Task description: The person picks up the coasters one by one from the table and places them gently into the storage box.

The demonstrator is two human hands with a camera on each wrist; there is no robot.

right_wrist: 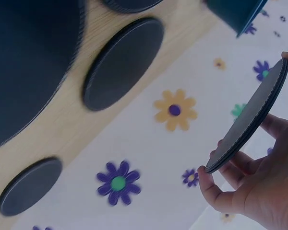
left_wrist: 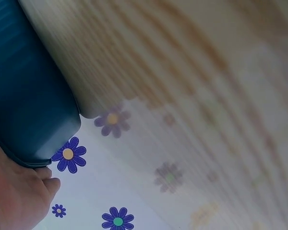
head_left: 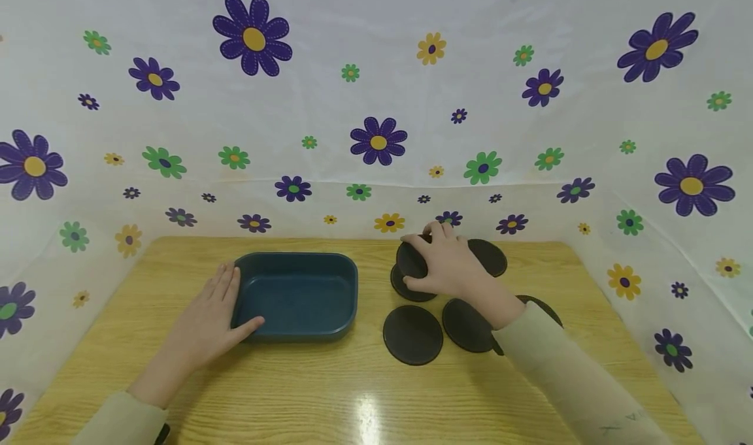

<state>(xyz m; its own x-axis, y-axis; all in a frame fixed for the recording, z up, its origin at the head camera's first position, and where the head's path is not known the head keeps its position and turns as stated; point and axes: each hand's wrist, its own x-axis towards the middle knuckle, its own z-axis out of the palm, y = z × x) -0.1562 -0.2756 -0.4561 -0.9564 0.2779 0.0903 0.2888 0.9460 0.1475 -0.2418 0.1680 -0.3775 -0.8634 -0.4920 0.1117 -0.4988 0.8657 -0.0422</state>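
A dark blue rectangular tray (head_left: 296,304) stands on the table at left. My left hand (head_left: 206,321) rests against its left side, fingers straight along the rim and thumb over the front corner. In the left wrist view, fingertips show beside the tray's wall (left_wrist: 33,96). My right hand (head_left: 451,262) pinches a round black coaster (right_wrist: 249,120) by its edge, thumb on one side and fingers on the other. The held coaster is tilted and raised above another coaster (head_left: 406,291). Beneath my right forearm, a coaster (head_left: 465,325) is partly hidden.
More black coasters lie on the wooden table (head_left: 329,393): one at front (head_left: 413,335), one at the back (head_left: 488,257) and one at right (head_left: 544,309), partly behind the sleeve. A white flower-patterned cloth (head_left: 317,98) hangs behind and along both sides.
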